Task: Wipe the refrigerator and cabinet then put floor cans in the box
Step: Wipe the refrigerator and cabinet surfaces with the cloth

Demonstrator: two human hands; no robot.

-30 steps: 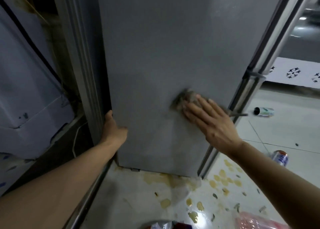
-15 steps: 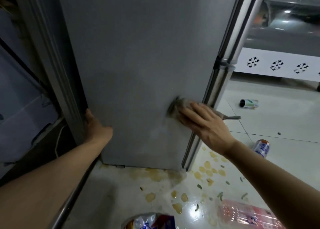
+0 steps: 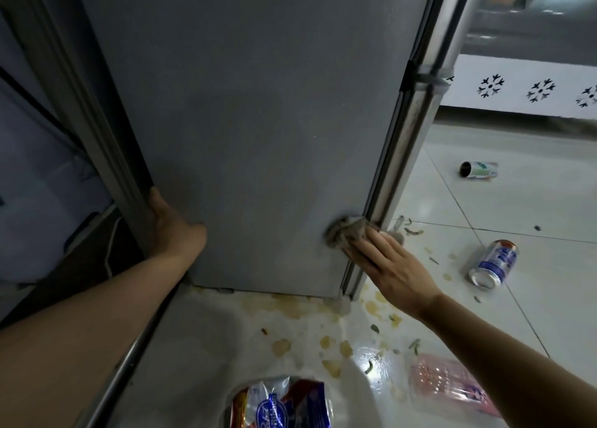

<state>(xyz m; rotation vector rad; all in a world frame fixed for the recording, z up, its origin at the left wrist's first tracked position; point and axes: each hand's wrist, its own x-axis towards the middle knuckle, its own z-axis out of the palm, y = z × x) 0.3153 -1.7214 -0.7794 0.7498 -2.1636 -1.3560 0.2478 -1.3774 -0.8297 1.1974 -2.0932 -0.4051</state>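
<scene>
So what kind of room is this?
Probably a kitchen at home. There's a tall grey refrigerator being wiped with a cloth, a shiny white tiled floor with food spills, and drink cans lying on it.

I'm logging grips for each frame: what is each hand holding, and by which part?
The right hand presses a grey rag flat against the refrigerator side. The left hand grips the refrigerator's rear edge.

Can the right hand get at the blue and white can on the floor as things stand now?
Probably yes. The right hand presses a grey cloth on the refrigerator; only bare tile lies between it and the blue and white can.
</scene>
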